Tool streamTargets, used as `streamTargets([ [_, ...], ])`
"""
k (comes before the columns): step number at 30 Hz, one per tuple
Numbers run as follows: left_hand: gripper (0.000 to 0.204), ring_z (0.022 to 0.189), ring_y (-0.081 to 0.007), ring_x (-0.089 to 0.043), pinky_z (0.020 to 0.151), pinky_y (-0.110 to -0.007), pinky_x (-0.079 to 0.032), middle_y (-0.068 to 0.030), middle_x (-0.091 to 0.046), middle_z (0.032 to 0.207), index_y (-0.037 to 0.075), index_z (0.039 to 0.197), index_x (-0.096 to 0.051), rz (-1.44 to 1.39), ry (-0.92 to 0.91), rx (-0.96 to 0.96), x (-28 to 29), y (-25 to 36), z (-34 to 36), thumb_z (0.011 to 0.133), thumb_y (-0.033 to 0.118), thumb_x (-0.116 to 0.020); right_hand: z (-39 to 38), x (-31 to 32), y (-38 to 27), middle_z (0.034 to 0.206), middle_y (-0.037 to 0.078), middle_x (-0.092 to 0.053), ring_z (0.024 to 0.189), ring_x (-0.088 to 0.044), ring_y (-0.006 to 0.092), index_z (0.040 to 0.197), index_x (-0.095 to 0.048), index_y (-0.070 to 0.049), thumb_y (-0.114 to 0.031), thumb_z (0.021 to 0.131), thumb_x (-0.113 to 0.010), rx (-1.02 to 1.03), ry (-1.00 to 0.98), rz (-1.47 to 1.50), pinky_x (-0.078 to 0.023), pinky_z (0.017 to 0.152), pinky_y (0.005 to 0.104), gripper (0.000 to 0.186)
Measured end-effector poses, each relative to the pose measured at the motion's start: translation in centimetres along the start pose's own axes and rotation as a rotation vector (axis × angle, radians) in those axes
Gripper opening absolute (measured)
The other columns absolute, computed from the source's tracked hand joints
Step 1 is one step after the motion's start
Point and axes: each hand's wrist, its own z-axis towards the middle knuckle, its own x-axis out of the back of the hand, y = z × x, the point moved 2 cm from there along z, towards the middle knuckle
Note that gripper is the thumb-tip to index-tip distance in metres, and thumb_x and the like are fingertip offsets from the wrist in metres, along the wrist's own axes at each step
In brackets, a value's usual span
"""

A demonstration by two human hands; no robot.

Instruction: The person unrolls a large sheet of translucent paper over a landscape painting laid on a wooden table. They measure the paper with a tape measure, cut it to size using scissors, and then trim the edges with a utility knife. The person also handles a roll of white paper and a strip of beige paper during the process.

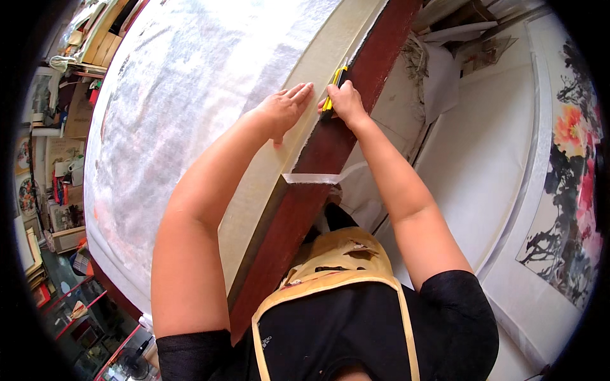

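My right hand (345, 101) is closed around a yellow and black utility knife (334, 92), held at the edge of a pale beige border strip (257, 184). Flat on that strip, just left of the knife, lies my left hand (287, 112) with its fingers stretched out. The strip runs along a large white sheet (203, 70) spread over a dark red table (330, 149). A narrow cut strip of whitish material (310, 178) hangs across the table's red edge, nearer to me. The blade's tip is too small to make out.
On the right a painting with flowers and black brushwork (572, 146) is fixed to a white board (476, 152). Crumpled white paper (441, 79) lies beyond the table's edge. Shelves crowded with frames and papers (67, 159) stand at the left.
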Motion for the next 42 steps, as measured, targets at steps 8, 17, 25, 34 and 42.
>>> streamTargets([
  [8,0.143,0.147,-0.0297,-0.018,0.118,-0.034,-0.026,-0.0194,-0.011,0.159,-0.007,0.15,-0.014,-0.041,0.015,-0.045,0.3,-0.8,-0.1,0.038,0.039,-0.092,2.1,0.7,-1.2,0.107,0.036,-0.062,0.101,-0.064,0.043,0.114,-0.049,0.015,-0.036,0.079,-0.056,-0.079,-0.029,-0.434,-0.051,0.089,0.0462,0.063],
  [17,0.145,0.147,-0.0284,-0.018,0.115,-0.033,-0.03,-0.0203,-0.01,0.159,-0.008,0.149,-0.013,0.053,0.022,-0.029,-0.2,-0.3,0.0,0.039,0.04,-0.094,-19.9,-12.6,5.4,0.093,0.035,-0.063,0.091,-0.063,0.0496,0.117,-0.034,0.015,-0.034,0.088,-0.062,-0.135,-0.316,-0.506,-0.052,0.08,0.0506,0.062],
  [25,0.148,0.148,-0.0281,-0.015,0.117,-0.033,-0.028,-0.0191,-0.008,0.16,-0.005,0.151,-0.009,-0.001,-0.015,-0.017,-0.8,-0.6,-0.1,0.038,0.041,-0.094,-25.7,-9.4,7.7,0.084,0.02,-0.069,0.076,-0.07,0.0257,0.127,-0.023,0.009,-0.018,0.093,-0.057,-0.274,-0.795,-0.207,-0.056,0.071,0.0392,0.055],
  [34,0.105,0.132,-0.0298,-0.042,0.106,-0.037,-0.041,-0.0148,-0.039,0.144,-0.001,0.142,-0.037,-0.019,-0.049,-0.051,1.7,-2.3,3.0,0.06,0.042,-0.086,-14.4,13.4,0.8,0.09,0.017,-0.068,0.075,-0.07,0.0253,0.109,-0.033,-0.003,-0.02,0.097,-0.048,-0.182,-0.15,0.166,-0.059,0.068,0.0387,0.026],
  [42,0.088,0.131,-0.0288,-0.044,0.105,-0.038,-0.041,-0.0115,-0.047,0.139,0.004,0.139,-0.043,-0.082,0.26,0.097,11.5,-11.7,18.4,0.065,0.021,-0.085,3.7,16.7,-7.2,0.073,0.014,-0.066,0.064,-0.067,0.0204,0.107,-0.038,0.001,-0.023,0.096,-0.05,0.177,-0.164,0.046,-0.055,0.059,0.0336,0.029],
])
